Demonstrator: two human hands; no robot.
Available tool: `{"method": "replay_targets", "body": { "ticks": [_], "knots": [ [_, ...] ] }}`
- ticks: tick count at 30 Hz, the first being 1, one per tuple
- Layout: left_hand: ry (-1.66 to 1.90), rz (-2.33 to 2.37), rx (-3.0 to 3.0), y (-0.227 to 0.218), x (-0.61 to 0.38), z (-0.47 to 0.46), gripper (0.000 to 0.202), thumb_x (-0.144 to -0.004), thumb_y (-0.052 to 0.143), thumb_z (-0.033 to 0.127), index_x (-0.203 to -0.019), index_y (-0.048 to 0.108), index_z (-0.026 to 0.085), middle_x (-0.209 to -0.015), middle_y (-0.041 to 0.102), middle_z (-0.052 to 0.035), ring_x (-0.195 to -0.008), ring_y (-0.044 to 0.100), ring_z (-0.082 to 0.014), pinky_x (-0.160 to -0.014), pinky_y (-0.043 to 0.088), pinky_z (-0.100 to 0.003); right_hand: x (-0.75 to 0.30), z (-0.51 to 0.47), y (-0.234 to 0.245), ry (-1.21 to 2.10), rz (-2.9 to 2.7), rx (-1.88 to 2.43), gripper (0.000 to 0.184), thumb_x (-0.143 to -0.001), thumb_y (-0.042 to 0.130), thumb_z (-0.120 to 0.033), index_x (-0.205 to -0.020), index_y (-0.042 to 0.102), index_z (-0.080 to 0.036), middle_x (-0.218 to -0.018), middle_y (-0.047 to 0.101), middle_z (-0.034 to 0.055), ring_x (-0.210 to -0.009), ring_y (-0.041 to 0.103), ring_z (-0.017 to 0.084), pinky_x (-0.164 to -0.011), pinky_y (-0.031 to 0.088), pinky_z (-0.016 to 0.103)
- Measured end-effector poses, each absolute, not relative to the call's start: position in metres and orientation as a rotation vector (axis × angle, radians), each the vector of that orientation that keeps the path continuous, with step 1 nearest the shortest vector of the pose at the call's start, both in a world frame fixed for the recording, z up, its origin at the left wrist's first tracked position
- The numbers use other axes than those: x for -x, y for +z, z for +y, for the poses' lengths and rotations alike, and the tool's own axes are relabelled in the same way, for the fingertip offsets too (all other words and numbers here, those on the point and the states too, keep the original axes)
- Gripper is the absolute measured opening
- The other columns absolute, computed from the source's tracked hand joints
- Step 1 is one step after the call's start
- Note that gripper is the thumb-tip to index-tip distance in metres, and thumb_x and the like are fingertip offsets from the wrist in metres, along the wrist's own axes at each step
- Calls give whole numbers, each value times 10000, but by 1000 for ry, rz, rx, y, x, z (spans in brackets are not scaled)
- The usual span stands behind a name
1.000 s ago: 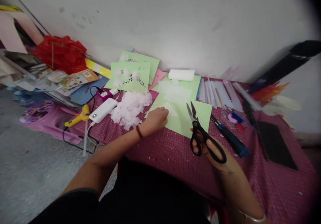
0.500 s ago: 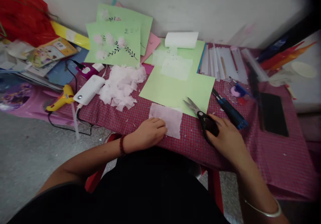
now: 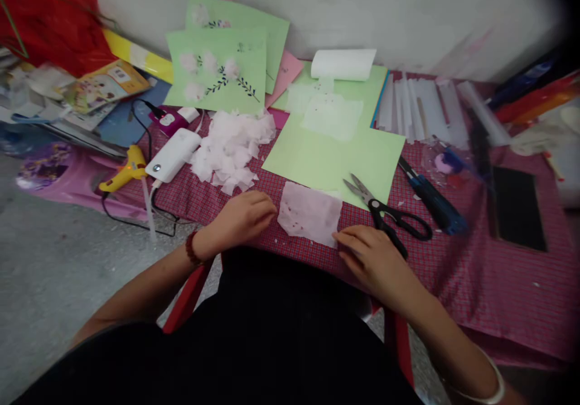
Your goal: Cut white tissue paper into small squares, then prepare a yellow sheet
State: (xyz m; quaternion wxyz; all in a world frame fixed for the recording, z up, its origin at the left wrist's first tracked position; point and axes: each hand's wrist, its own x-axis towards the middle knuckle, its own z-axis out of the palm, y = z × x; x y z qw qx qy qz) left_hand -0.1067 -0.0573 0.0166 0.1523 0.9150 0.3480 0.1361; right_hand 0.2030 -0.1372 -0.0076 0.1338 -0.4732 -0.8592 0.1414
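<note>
A pale pink tissue sheet (image 3: 309, 214) lies flat on the red checked tablecloth (image 3: 475, 284) at the near edge. My left hand (image 3: 242, 217) rests just left of the sheet, fingers curled loosely, holding nothing. My right hand (image 3: 374, 260) has its fingertips at the sheet's lower right corner, fingers stretched forward. Black-handled scissors (image 3: 389, 213) lie on the cloth just beyond my right hand, their blades over the corner of a light green card (image 3: 333, 160).
A heap of white tissue scraps (image 3: 231, 151), a white power bank (image 3: 172, 154) and a yellow glue gun (image 3: 123, 175) lie to the left. Decorated green cards (image 3: 217, 69) lean on the wall. White strips (image 3: 417, 112), a blue cutter (image 3: 435, 202) and a black slab (image 3: 516, 208) sit right.
My right hand set the scissors down on the cloth and moved to the pink sheet's corner. My left hand drew the sheet toward the near edge, then shifted left off it.
</note>
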Motion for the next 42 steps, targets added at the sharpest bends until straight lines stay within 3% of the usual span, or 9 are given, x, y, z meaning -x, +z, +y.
{"method": "replay_targets", "body": {
  "ticks": [8, 15, 18, 20, 23, 25, 28, 32, 42],
  "knots": [
    [364, 809, -2827, -8, 85, -80, 274, -932, 534, 359, -1104, 614, 162, -1129, 666, -94, -1078, 575, -226, -995, 406, -388, -185, -127, -21, 454, -2440, 1358, 140, -915, 535, -133, -932, 668, -170, -955, 667, 107, -886, 609, 263, -814, 500, 432],
    [465, 1020, -2695, -8, 58, -64, 143, -856, 511, 159, -909, 644, 157, -976, 686, -78, -946, 605, -215, -869, 451, -364, -185, -107, -1, 1011, -1744, 1435, 142, -872, 538, -186, -734, 545, -219, -938, 630, 74, -856, 629, 216, -748, 523, 376],
    [478, 1119, -2455, -6, 59, -57, 160, -816, 505, 132, -879, 650, 158, -856, 689, -55, -819, 624, -184, -771, 476, -313, -185, -105, 4, 1403, -1442, 1416, 36, -865, 528, -223, -868, 563, -230, -1042, 646, 71, -691, 629, 168, -608, 528, 329],
    [462, 1150, -2309, -6, 59, -53, 172, -826, 495, 144, -879, 658, 161, -815, 693, -42, -749, 625, -166, -706, 476, -285, -183, -106, 4, 1515, -1360, 1372, 191, -822, 573, -225, -1012, 564, -243, -1118, 636, 79, -722, 645, 168, -623, 539, 323],
    [436, 1145, -2179, -6, 59, -46, 201, -886, 477, 200, -898, 675, 165, -834, 711, -43, -745, 639, -163, -699, 480, -280, -178, -105, -3, 1480, -1421, 1450, 408, -757, 620, -206, -1159, 559, -239, -1121, 640, 84, -725, 645, 171, -596, 525, 298],
    [436, 1134, -2119, -6, 59, -42, 226, -920, 466, 234, -922, 682, 166, -869, 720, -47, -774, 649, -165, -724, 486, -284, -176, -101, -8, 1367, -1476, 1556, 374, -773, 604, -227, -1146, 595, -214, -1047, 670, 79, -682, 635, 174, -578, 508, 300],
    [460, 1127, -2048, -8, 62, -36, 215, -922, 490, 245, -999, 678, 176, -934, 721, -45, -819, 654, -163, -749, 492, -285, -175, -94, -14, 1140, -1565, 1681, 136, -828, 563, -292, -785, 649, -197, -889, 700, 75, -707, 643, 206, -637, 496, 327],
    [529, 1263, -1894, -13, 69, -34, 384, -837, 588, 198, -1221, 584, 190, -896, 687, -15, -730, 626, -127, -672, 484, -247, -176, -89, -16, 1015, -1643, 1782, 354, -873, 518, -321, -534, 515, -221, -758, 691, 64, -638, 621, 194, -614, 461, 316],
    [590, 1380, -1840, -15, 64, -30, 362, -856, 551, 139, -1215, 566, 172, -820, 645, 0, -700, 610, -114, -647, 493, -236, -170, -92, -15, 812, -1702, 1976, 220, -921, 500, -329, -744, 577, -223, -763, 673, 40, -627, 627, 198, -611, 455, 312]
  ]
}}
